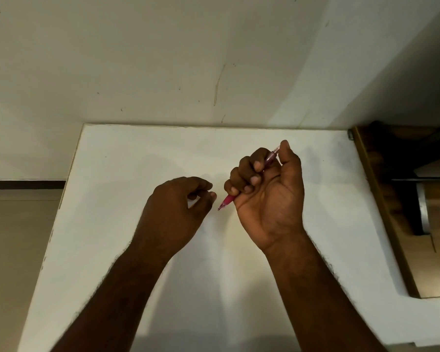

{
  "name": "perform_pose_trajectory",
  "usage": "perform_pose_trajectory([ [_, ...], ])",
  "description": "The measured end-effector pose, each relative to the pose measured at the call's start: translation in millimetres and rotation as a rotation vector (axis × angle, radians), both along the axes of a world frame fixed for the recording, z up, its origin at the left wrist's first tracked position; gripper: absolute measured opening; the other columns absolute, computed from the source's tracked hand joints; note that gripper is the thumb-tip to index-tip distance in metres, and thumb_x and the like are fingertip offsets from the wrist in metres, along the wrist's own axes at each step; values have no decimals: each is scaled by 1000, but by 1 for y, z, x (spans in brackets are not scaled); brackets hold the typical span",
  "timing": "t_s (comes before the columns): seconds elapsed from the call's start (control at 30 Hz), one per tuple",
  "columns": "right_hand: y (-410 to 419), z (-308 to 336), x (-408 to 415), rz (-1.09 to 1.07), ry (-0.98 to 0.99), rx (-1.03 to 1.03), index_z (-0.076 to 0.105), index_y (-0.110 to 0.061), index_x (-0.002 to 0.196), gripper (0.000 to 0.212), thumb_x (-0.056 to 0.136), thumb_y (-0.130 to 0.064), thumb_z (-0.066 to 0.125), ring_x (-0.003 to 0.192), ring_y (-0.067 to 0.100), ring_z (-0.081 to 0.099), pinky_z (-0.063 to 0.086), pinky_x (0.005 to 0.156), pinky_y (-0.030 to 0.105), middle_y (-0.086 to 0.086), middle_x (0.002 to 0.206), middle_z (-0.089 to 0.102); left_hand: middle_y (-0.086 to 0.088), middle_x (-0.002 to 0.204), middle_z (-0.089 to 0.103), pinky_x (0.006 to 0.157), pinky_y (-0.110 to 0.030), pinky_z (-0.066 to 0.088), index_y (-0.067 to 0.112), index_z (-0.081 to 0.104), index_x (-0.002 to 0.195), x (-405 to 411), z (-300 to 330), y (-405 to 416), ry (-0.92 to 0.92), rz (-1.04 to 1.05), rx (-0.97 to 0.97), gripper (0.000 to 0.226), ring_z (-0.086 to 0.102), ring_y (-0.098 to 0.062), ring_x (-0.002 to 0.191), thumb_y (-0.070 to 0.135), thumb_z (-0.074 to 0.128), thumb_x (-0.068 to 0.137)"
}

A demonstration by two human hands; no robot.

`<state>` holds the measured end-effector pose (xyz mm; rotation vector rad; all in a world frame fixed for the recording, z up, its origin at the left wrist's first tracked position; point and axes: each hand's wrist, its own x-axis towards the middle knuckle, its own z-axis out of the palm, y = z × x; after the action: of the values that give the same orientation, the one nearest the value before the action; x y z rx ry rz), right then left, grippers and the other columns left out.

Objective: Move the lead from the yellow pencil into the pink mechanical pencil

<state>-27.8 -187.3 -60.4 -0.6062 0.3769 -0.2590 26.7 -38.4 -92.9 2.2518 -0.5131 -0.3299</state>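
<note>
My right hand [267, 191] grips the pink mechanical pencil [228, 200] in a fist above the white table [137, 158]. The pencil's tip points down and left, and my thumb sits on its upper end. My left hand [178, 204] hovers just left of the tip, thumb and forefinger pinched together. Whether a lead lies between those fingertips is too fine to tell. The yellow pencil is not in view.
The white table runs to a wall at the back and has a bare edge on the left. A dark wooden piece of furniture [381, 199] stands against its right side.
</note>
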Motion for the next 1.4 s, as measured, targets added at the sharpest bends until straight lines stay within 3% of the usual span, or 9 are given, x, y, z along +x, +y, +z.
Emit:
perform_pose_trajectory([
  [0.4,-1,2,-1,-35,-15,-46,46,-11,64,50,102,-41,33,54,17,24,29,55,34,2,55,33,15,98,72,76,-14,44,28,74,108,0,0,1,-7,13,-8,22,64,-3,92,38,67,89],
  [0.67,2,4,1,16,36,-393,58,-18,58,49,95,-40,37,51,15,33,28,55,34,0,52,37,16,98,72,78,-19,46,29,74,108,1,1,2,3,31,-16,22,64,-3,92,38,67,88],
  [0.83,7,4,-1,89,98,-516,63,-22,59,42,87,-50,49,57,17,33,27,58,34,-2,51,37,15,99,73,80,-25,50,29,74,109,1,2,0,-12,28,-1,23,64,-3,92,39,67,89],
  [1.4,5,1,-1,92,51,-478,61,-25,55,40,83,-51,48,54,14,36,27,59,36,-2,53,38,14,101,73,81,-27,51,27,74,110,0,4,-1,-9,26,9,25,65,-5,93,39,66,89],
])
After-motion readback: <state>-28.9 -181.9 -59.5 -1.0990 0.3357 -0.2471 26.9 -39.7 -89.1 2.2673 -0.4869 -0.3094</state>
